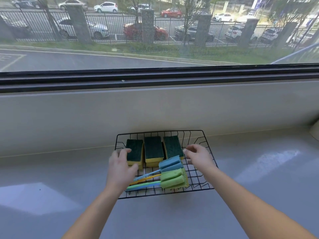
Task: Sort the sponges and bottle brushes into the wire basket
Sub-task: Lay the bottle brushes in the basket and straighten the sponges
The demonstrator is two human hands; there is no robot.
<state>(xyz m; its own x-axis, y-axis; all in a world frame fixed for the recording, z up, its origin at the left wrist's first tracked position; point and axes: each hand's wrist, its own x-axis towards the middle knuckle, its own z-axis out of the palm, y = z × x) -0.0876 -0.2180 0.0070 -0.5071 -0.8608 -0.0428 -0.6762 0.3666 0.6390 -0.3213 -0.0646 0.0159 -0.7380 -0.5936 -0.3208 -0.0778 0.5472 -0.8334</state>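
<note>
A wire basket [198, 183] is set on the grey worktop [259, 169] below a window [155, 31], and both kinds of thing are held in it. Along its far side three stacks of sponges [153, 147] are lined up side by side, dark green pad uppermost and yellow foam below. A second yellow layer is seen under the left and middle stacks, but the whole number of sponges cannot be told. In the near half the brushes [172, 173] are laid together, foam heads to the right and handles [146, 180] to the left. Three handles are counted: one blue, one yellow, one green. Blue and green heads are seen, with a yellow edge beneath them. The left hand [120, 168] is held over the basket's left side, its fingers loosely spread at the near corner of the left stack; whether that stack is touched cannot be told. The right hand [198, 157] is held above the right rim, its fingers loosely curled, and nothing is gripped by it.
</note>
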